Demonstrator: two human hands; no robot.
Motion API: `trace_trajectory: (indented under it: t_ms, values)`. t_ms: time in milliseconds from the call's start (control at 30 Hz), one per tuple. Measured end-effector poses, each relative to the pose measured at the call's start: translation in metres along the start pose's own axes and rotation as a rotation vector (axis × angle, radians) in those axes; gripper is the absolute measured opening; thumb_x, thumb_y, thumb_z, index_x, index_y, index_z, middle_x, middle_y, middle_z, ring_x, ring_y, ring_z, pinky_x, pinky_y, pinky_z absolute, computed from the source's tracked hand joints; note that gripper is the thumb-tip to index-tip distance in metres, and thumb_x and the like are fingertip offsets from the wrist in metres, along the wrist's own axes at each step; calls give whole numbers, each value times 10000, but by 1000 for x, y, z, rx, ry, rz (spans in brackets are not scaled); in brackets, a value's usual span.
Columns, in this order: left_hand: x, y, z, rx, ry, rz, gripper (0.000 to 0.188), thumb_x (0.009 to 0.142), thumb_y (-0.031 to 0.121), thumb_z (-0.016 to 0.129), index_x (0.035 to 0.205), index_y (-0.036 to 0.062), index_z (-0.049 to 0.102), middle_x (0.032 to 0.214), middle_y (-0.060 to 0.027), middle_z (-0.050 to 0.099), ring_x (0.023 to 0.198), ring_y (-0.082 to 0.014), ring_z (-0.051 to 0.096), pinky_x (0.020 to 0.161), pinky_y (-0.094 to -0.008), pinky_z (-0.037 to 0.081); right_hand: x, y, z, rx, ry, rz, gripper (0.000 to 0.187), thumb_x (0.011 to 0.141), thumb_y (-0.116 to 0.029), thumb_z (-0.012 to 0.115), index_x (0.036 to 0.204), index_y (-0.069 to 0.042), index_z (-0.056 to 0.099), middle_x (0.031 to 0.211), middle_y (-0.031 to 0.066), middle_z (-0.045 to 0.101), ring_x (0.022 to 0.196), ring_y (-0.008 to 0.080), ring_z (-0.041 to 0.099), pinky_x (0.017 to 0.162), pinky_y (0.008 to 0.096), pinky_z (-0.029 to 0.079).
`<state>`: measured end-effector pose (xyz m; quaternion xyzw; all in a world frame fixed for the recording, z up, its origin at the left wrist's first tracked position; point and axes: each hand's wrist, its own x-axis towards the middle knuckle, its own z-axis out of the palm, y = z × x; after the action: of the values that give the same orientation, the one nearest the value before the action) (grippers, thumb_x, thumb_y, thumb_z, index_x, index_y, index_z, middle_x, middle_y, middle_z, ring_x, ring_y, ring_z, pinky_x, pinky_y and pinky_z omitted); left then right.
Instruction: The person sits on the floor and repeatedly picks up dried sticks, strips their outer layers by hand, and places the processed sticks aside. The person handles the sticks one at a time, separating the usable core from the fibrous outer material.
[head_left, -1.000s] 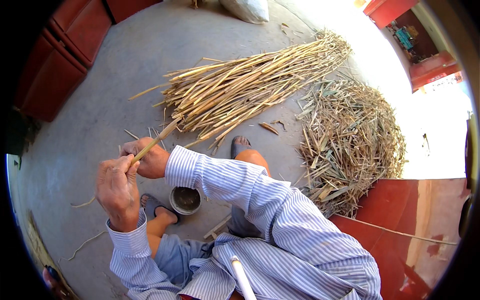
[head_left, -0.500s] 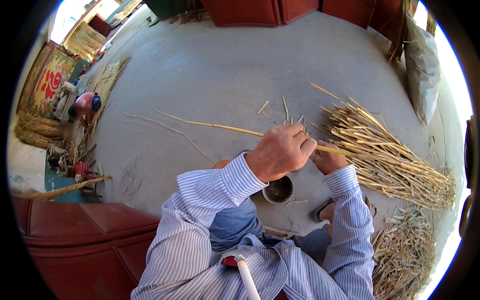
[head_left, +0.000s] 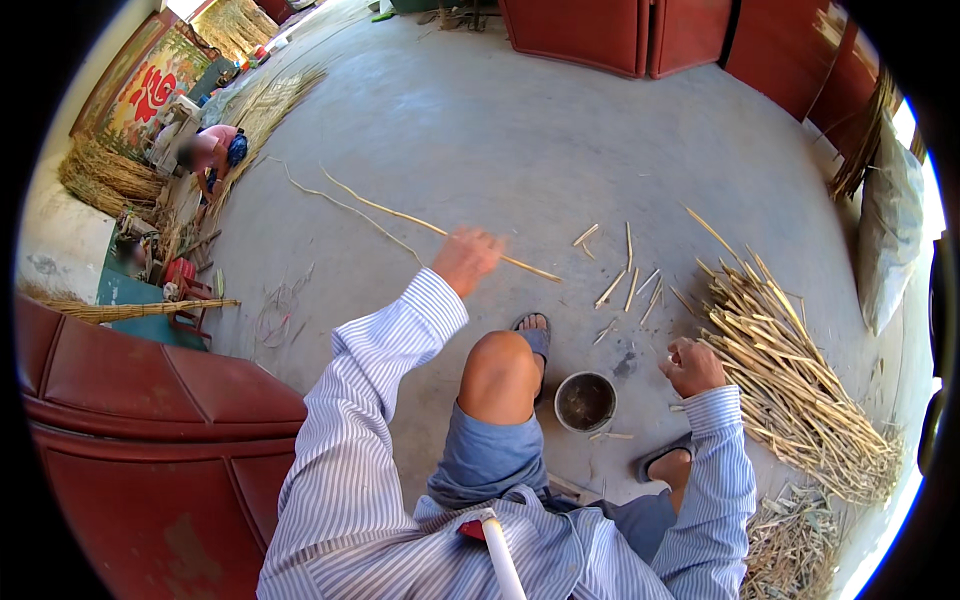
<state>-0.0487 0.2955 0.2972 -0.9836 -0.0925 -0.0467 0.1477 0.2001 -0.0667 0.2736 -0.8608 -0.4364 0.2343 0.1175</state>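
Note:
A long, thin straw-coloured stalk (head_left: 385, 208) slants across the grey floor area ahead, to the left of centre. My left hand (head_left: 466, 260) is over its thicker end, and the stalk shows on both sides of it. Motion smears those fingers, so whether they grip the stalk is unclear. A second, thinner pale stalk (head_left: 345, 205) lies alongside on the floor. My right hand (head_left: 694, 367) is closed, its fingers curled, near the left edge of a large bundle of dry stalks (head_left: 780, 370). What it holds, if anything, I cannot make out.
A round bowl (head_left: 585, 402) with dark contents stands between my feet. Short cut stalk pieces (head_left: 630, 285) are scattered ahead. Chaff (head_left: 795, 540) is heaped at lower right. Red padded furniture (head_left: 170, 400) is on my left; a person (head_left: 210, 155) bends over stalks at far left.
My hands have moved apart: the left went left with the stalk's thick end, which is no longer at my right hand. The view has shifted, showing the bowl and my knee more fully.

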Motion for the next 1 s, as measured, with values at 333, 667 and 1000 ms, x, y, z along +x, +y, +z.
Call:
trace_trajectory:
  t_ms: [333, 667, 1000]
  values:
    - [-70, -41, 72, -36, -615, -461, 137, 802, 101, 635, 933, 104, 675, 943, -135, 689, 938, -320, 663, 809, -459, 506, 2, -8, 23, 41, -165, 33, 413, 796, -300, 715, 1098, -31, 634, 975, 165, 692, 942, 353, 662, 834, 448, 520]
    - [94, 125, -65, -441, 163, -140, 196, 781, 179, 746, 884, 84, 609, 754, -88, 644, 698, -318, 626, 612, -459, 464, 26, 117, 111, 78, -150, 180, 439, 759, -372, 721, 1074, -69, 689, 1025, 155, 705, 986, 342, 662, 851, 437, 525]
    - [132, 237, -28, -723, 76, 284, 245, 712, 131, 783, 893, 46, 642, 838, -117, 662, 774, -321, 632, 681, -437, 473, -8, 255, 151, 717, 653, 892, 282, 821, -246, 677, 987, -22, 720, 815, 130, 724, 748, 208, 704, 700, 338, 546]
